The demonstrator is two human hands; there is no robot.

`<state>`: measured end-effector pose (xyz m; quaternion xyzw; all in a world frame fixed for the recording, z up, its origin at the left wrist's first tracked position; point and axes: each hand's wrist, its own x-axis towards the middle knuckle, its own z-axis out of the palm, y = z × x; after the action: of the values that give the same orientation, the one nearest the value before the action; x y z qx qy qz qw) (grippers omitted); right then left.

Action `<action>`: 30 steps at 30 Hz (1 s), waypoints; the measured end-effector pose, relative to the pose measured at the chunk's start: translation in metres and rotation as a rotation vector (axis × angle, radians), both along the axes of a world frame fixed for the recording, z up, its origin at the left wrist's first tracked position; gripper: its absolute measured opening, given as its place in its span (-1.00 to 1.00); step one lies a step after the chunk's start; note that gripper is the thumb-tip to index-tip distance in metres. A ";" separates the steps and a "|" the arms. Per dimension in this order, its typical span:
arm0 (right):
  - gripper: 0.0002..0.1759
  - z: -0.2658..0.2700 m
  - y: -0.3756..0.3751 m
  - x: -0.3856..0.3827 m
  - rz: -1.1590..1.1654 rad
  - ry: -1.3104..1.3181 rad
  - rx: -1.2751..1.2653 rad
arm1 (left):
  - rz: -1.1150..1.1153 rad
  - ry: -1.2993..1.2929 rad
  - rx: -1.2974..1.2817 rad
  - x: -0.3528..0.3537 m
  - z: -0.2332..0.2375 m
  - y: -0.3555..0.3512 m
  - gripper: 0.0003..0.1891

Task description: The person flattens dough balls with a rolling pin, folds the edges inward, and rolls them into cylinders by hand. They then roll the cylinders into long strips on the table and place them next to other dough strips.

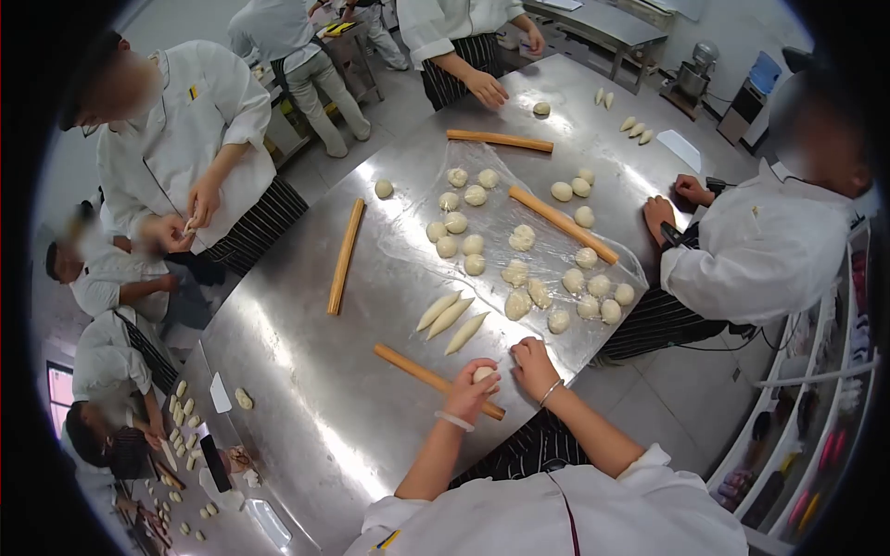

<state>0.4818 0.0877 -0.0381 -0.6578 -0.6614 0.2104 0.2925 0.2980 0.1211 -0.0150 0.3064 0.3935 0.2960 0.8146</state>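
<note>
My left hand (472, 391) is wrapped round a small ball of dough (483, 374), just above the right end of a wooden rolling pin (422, 375). Close beside it, my right hand (534, 369) rests at the near edge of the steel table (306, 347) with its fingers curled; whether anything is under them is hidden. Three long tapered dough pieces (451, 321) lie beyond my left hand. Many round dough balls (521, 238) sit ahead, several of them under clear plastic film (408, 236).
More rolling pins lie on the table, one on the film (563, 224), one at the left (346, 257), one at the far side (500, 141). Co-workers in white stand left, right and across. A white scraper (680, 150) lies far right. A second table with dough (191, 433) is lower left.
</note>
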 end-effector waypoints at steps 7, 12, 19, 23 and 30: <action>-0.68 0.041 0.036 0.043 -0.030 -0.337 -0.252 | -0.212 1.002 0.555 0.067 -0.011 0.001 -0.50; -0.81 0.002 0.065 0.052 0.088 -0.604 -0.243 | -0.530 1.299 0.753 0.097 -0.002 -0.002 -0.46; -0.82 0.019 0.069 0.072 0.103 -0.438 -0.034 | -0.047 0.964 0.559 0.093 -0.017 0.006 -0.62; -0.83 0.032 0.082 0.071 0.120 -0.338 0.046 | 0.036 0.816 0.512 0.082 -0.026 0.013 -0.66; -0.81 0.012 0.086 0.085 0.117 -0.485 0.018 | 0.005 0.669 0.271 0.084 -0.024 0.014 -0.69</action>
<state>0.5667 0.1732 -0.0258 -0.6472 -0.7509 0.0572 0.1185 0.3823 0.1355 -0.0389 0.4907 0.5963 0.2307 0.5920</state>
